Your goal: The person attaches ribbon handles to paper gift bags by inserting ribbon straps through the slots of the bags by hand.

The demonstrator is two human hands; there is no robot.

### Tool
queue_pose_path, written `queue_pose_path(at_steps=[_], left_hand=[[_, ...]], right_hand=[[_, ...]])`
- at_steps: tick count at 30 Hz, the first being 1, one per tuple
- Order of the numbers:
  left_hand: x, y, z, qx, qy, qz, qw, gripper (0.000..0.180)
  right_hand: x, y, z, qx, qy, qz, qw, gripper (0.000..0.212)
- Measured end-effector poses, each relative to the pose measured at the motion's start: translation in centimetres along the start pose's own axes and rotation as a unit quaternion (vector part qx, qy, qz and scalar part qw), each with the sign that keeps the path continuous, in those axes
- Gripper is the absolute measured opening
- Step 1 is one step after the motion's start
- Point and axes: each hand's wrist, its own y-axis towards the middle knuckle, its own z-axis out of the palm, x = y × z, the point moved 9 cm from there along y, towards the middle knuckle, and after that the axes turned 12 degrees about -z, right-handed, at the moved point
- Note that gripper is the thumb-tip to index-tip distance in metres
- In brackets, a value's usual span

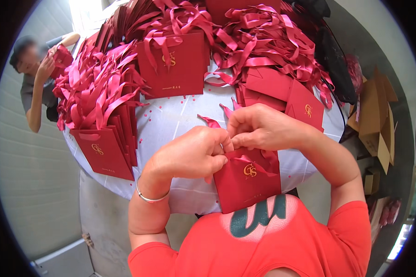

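A red paper gift bag (238,191) with a gold emblem stands upright against the table's near edge, close to my body. At its top rim my left hand (194,150) and my right hand (261,127) meet, fingers pinched together. Both seem closed on the bag's pink ribbon handle, though the fingers hide much of it. Ribbon ends (210,122) stick up beyond my fingers. Another stretch of ribbon (254,164) hangs across the bag's front.
Red bags with pink ribbons (101,85) crowd the left; a ribbon heap (277,41) lies at the back right. One bag (171,76) stands mid-back. Small red dots speckle the white tablecloth (171,117). Cardboard boxes (374,115) stand at right; another person (34,76) handles a red item at far left.
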Motion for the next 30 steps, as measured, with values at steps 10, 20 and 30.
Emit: queue_pose_path(at_steps=[10,20,30], left_hand=[[-2.5,-1.8,0.6,-0.117,0.117,0.122,0.979,0.021],[-3.9,-2.0,1.7,-0.139,0.190,0.223,0.946,0.014],[-4.0,-2.1,1.8,-0.126,0.185,0.214,0.951,0.016]], right_hand=[[-3.1,2.2,3.5,0.173,0.124,0.112,0.971,0.026],[-3.4,1.3,1.7,0.018,0.154,0.115,0.981,0.032],[-1.4,2.4,-2.8,-0.176,0.139,-0.024,0.974,0.020]])
